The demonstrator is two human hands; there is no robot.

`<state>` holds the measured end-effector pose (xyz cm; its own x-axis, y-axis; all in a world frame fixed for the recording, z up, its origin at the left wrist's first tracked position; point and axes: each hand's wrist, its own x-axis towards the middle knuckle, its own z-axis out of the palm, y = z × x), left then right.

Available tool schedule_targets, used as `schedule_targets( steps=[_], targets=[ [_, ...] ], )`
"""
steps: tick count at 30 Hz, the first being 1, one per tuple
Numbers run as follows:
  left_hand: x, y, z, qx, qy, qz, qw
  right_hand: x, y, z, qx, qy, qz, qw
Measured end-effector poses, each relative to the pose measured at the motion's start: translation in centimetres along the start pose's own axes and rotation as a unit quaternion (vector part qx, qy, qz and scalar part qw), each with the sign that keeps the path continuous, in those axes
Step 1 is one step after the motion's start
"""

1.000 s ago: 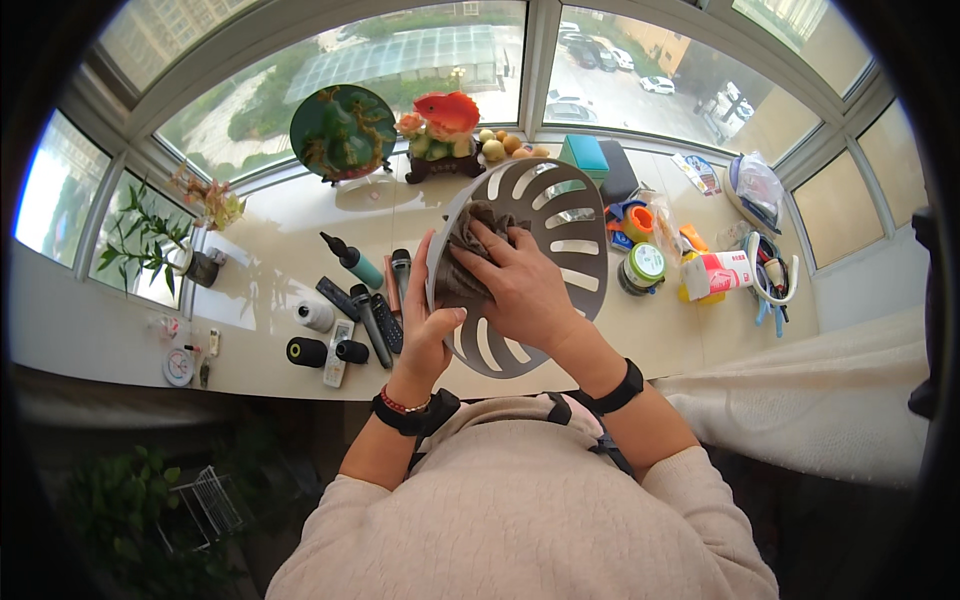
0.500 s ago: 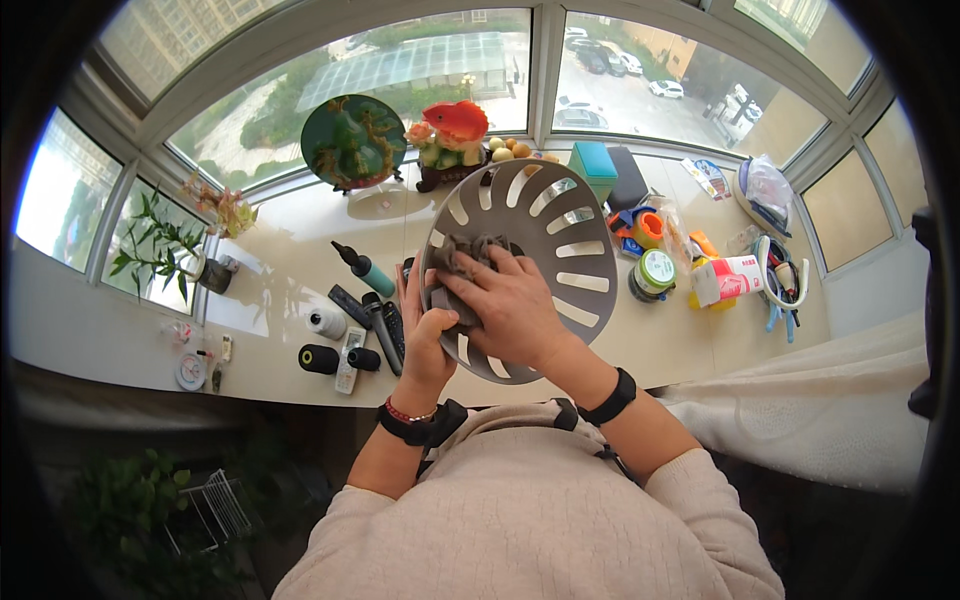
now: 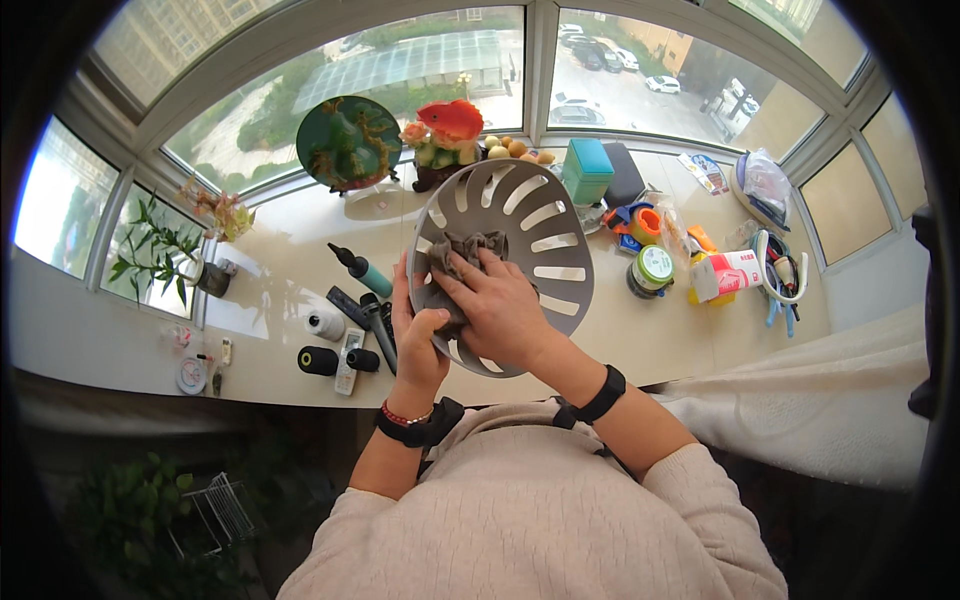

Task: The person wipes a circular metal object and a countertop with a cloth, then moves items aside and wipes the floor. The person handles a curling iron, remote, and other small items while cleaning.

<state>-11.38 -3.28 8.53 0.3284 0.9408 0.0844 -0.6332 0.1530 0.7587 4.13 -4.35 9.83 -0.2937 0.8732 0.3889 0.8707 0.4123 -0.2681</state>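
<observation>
A grey slotted plastic basket (image 3: 566, 228) is held up in front of me above the counter, its inside facing me. My left hand (image 3: 420, 345) grips its left rim, thumb over the inner side and fingers behind. Inside the basket, my right hand (image 3: 500, 310) presses a crumpled grey-brown cloth (image 3: 470, 248) against the left part of the wall. The right fingers lie over the cloth, and part of the cloth is hidden under that hand.
On the counter (image 3: 620, 345), a teal bottle (image 3: 372, 276), microphone (image 3: 380, 325), thread spools (image 3: 318, 360) and remote (image 3: 350, 362) sit left. A green plate ornament (image 3: 348, 143) and red fish ornament (image 3: 450, 122) stand behind. Right are a teal box (image 3: 588, 170), tape rolls (image 3: 645, 226) and tissue pack (image 3: 727, 275).
The basket has shifted slightly left and turned, so it looks narrower. My right hand and the cloth have moved a little along its inner wall; my left hand keeps its grip.
</observation>
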Motion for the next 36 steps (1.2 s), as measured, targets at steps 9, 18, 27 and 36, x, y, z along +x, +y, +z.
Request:
schedule_targets(
  steps=[9,18,27,36],
  targets=[
    [0.1,0.4,-0.1,0.008,0.007,0.007,1.000,-1.5,-0.3,1.7,-0.023,0.061,-0.082,0.995],
    [-0.1,-0.6,0.0,0.104,-0.016,-0.046,0.993,0.7,4.8,2.9,0.184,0.232,0.149,0.944],
    [0.4,-1.7,-2.0,0.103,0.004,-0.075,0.992,-0.1,2.5,2.4,0.057,-0.019,0.010,0.998],
    [0.4,-0.5,-1.0,0.185,-0.040,-0.032,0.981,0.7,4.0,1.2,0.076,0.131,0.032,0.988]
  ],
)
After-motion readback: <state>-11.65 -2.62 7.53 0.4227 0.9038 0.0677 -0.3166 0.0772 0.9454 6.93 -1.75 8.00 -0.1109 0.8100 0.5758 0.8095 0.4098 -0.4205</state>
